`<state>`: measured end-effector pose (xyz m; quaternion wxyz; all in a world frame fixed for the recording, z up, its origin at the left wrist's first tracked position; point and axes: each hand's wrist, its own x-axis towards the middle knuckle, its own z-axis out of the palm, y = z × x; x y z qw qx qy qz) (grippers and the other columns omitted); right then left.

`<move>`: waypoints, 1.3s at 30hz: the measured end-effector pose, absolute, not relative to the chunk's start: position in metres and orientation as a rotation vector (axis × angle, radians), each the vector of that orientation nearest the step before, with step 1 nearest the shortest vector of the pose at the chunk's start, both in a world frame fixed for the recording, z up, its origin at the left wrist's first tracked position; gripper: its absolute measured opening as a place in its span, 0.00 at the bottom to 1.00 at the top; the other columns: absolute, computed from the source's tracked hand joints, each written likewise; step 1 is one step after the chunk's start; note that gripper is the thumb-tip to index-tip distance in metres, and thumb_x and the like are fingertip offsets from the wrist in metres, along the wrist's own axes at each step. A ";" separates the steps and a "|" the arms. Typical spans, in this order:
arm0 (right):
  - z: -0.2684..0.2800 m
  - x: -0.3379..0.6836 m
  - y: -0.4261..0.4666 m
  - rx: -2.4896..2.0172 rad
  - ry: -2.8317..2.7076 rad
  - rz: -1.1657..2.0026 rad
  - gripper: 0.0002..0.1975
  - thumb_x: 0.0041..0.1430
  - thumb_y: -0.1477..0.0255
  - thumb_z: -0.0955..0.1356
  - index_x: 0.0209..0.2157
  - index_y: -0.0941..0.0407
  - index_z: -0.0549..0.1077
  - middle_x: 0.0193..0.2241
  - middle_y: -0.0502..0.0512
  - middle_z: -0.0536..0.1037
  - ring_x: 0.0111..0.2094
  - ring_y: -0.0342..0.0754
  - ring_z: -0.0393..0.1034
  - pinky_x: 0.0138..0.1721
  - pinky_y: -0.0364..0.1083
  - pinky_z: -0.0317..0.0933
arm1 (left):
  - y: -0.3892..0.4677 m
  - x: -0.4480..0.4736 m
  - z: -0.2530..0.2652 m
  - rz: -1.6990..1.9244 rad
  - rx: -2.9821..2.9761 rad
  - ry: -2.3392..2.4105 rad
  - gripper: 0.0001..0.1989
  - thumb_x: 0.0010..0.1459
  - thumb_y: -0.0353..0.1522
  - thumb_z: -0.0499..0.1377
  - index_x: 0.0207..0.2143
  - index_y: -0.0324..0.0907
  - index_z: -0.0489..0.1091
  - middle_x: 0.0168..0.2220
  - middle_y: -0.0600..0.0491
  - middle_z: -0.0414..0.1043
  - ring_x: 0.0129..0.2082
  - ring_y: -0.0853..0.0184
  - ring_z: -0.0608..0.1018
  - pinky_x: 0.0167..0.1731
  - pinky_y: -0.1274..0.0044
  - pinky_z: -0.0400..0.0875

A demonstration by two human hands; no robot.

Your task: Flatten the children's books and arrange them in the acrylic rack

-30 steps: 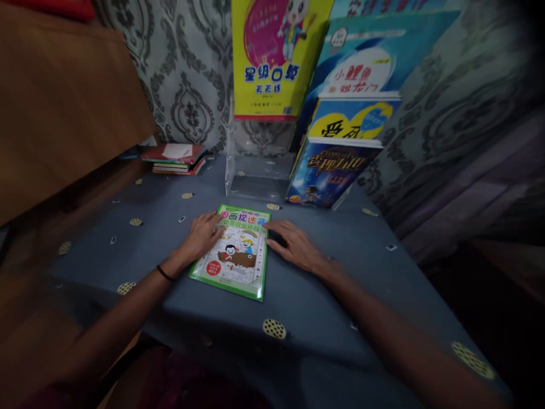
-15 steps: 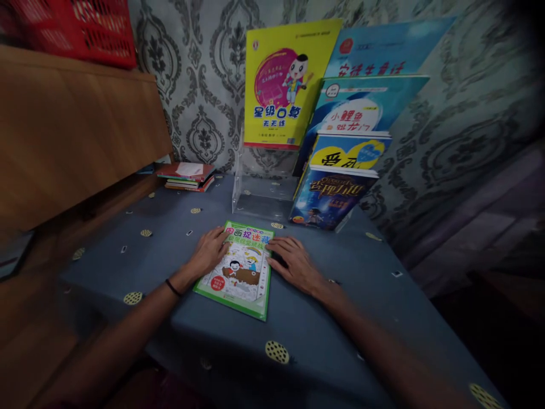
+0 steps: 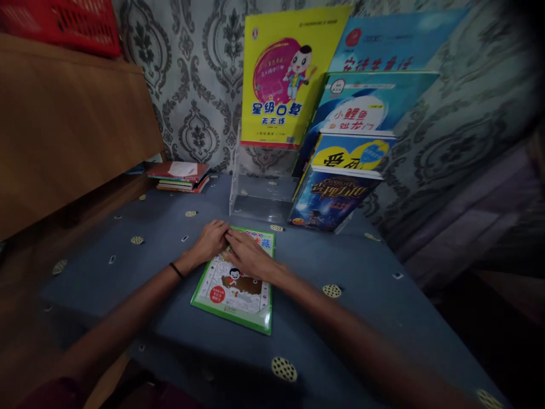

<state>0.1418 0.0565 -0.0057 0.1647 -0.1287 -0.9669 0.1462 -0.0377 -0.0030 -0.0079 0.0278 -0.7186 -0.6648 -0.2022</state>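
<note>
A green-bordered children's picture book [image 3: 242, 309] with a cartoon cover lies flat on the cloth-covered table, slightly turned. At its upper left corner rests my left hand [image 3: 212, 240], fingers stretched forward, a dark band around the wrist. My right hand [image 3: 247, 254] lies across the upper part of the cover, covering some of the title. Its outstretched fingers point left and meet the fingers of my left hand. Where the fingertips meet, the book's corner is hidden.
Behind the book stands a clear acrylic rack [image 3: 259, 209] holding a yellow workbook [image 3: 276, 79] and several blue books [image 3: 336, 196]. Left of it lies a small stack of books [image 3: 181, 176]. A wooden cabinet [image 3: 72, 130] carries a red basket [image 3: 63, 25]. Patterned wallpaper is behind.
My right hand has moved left from the book's right edge onto the cover, reaching my left hand. My left hand stays near the upper left corner. The view has shifted slightly.
</note>
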 end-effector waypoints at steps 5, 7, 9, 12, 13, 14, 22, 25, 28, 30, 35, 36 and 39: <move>-0.019 0.145 0.058 -0.572 -2.762 0.355 0.27 0.69 0.63 0.63 0.64 0.64 0.64 0.66 0.74 0.63 0.69 0.61 0.55 0.68 0.63 0.51 | 0.000 -0.036 -0.022 -0.660 -2.189 -2.008 0.12 0.67 0.28 0.50 0.45 0.42 0.73 0.44 0.46 0.76 0.46 0.59 0.75 0.50 0.65 0.70; -0.024 0.162 0.064 -0.648 -2.743 0.331 0.27 0.70 0.63 0.62 0.64 0.64 0.65 0.66 0.73 0.64 0.69 0.61 0.55 0.68 0.62 0.51 | -0.001 -0.036 -0.023 -0.654 -2.179 -2.007 0.12 0.67 0.28 0.50 0.45 0.42 0.72 0.44 0.46 0.76 0.46 0.59 0.75 0.51 0.64 0.70; -0.027 0.180 0.073 -0.705 -2.704 0.335 0.26 0.69 0.64 0.63 0.63 0.63 0.67 0.65 0.71 0.66 0.68 0.60 0.58 0.67 0.62 0.52 | -0.001 -0.036 -0.024 -0.654 -2.178 -2.015 0.12 0.68 0.28 0.50 0.46 0.41 0.72 0.45 0.46 0.76 0.47 0.59 0.75 0.52 0.64 0.70; -0.032 0.207 0.091 -0.723 -2.578 0.435 0.20 0.69 0.69 0.61 0.59 0.57 0.72 0.60 0.65 0.73 0.64 0.57 0.65 0.66 0.63 0.54 | 0.000 -0.037 -0.025 -0.670 -2.185 -2.016 0.13 0.67 0.28 0.49 0.46 0.41 0.72 0.45 0.46 0.76 0.48 0.59 0.75 0.54 0.62 0.69; -0.033 0.215 0.098 -0.715 -2.520 0.496 0.20 0.68 0.71 0.61 0.57 0.55 0.73 0.58 0.62 0.75 0.62 0.56 0.67 0.65 0.63 0.56 | 0.000 -0.038 -0.025 -0.672 -2.189 -2.011 0.13 0.67 0.28 0.49 0.47 0.41 0.72 0.46 0.46 0.76 0.48 0.58 0.75 0.54 0.62 0.70; -0.034 0.221 0.104 -0.706 -2.461 0.566 0.19 0.68 0.72 0.61 0.56 0.53 0.75 0.56 0.60 0.77 0.60 0.55 0.70 0.63 0.62 0.60 | 0.000 -0.038 -0.024 -0.666 -2.191 -2.006 0.14 0.67 0.28 0.49 0.47 0.41 0.72 0.47 0.45 0.76 0.49 0.58 0.75 0.54 0.62 0.70; -0.037 0.233 0.125 -0.663 -2.162 0.997 0.19 0.67 0.72 0.60 0.55 0.54 0.74 0.50 0.57 0.82 0.54 0.51 0.75 0.59 0.57 0.66 | 0.010 -0.020 -0.003 -0.500 -2.386 -1.802 0.14 0.67 0.28 0.51 0.48 0.43 0.73 0.49 0.45 0.77 0.57 0.54 0.72 0.56 0.58 0.67; -0.038 0.231 0.123 -0.659 -2.150 1.003 0.20 0.68 0.72 0.60 0.58 0.54 0.71 0.50 0.58 0.82 0.55 0.51 0.74 0.60 0.57 0.64 | 0.023 0.003 0.003 -0.537 -2.622 -1.660 0.15 0.69 0.29 0.50 0.53 0.43 0.71 0.53 0.46 0.76 0.57 0.57 0.73 0.56 0.62 0.69; -0.040 0.231 0.122 -0.649 -2.155 0.995 0.20 0.68 0.73 0.60 0.58 0.54 0.70 0.51 0.59 0.81 0.55 0.51 0.74 0.60 0.57 0.64 | 0.035 0.022 0.001 -0.543 -2.751 -1.560 0.16 0.69 0.29 0.50 0.55 0.43 0.71 0.55 0.46 0.75 0.57 0.59 0.74 0.57 0.63 0.68; -0.040 0.231 0.123 -0.635 -2.152 1.004 0.20 0.67 0.73 0.59 0.58 0.55 0.70 0.51 0.60 0.81 0.55 0.51 0.74 0.59 0.57 0.65 | 0.040 0.029 -0.002 -0.522 -2.751 -1.562 0.16 0.69 0.30 0.50 0.55 0.43 0.70 0.56 0.46 0.74 0.58 0.59 0.74 0.58 0.63 0.67; -0.039 0.231 0.122 -0.643 -2.153 0.997 0.20 0.66 0.75 0.60 0.56 0.55 0.72 0.51 0.59 0.81 0.54 0.50 0.75 0.59 0.56 0.66 | 0.037 0.028 -0.005 -0.543 -2.760 -1.551 0.16 0.70 0.30 0.50 0.55 0.41 0.71 0.57 0.45 0.73 0.58 0.59 0.74 0.59 0.61 0.67; -0.039 0.231 0.122 -0.653 -2.157 0.987 0.20 0.66 0.75 0.60 0.56 0.54 0.72 0.51 0.58 0.81 0.54 0.50 0.75 0.58 0.56 0.66 | 0.034 0.028 -0.005 -0.557 -2.787 -1.515 0.16 0.70 0.30 0.50 0.55 0.42 0.72 0.57 0.45 0.74 0.59 0.59 0.74 0.59 0.61 0.67; -0.038 0.231 0.121 -0.654 -2.175 0.954 0.20 0.65 0.76 0.60 0.54 0.54 0.73 0.51 0.57 0.81 0.53 0.50 0.75 0.58 0.56 0.67 | 0.025 0.027 -0.002 -0.602 -2.865 -1.391 0.15 0.70 0.32 0.50 0.52 0.42 0.74 0.56 0.46 0.75 0.58 0.60 0.74 0.60 0.61 0.66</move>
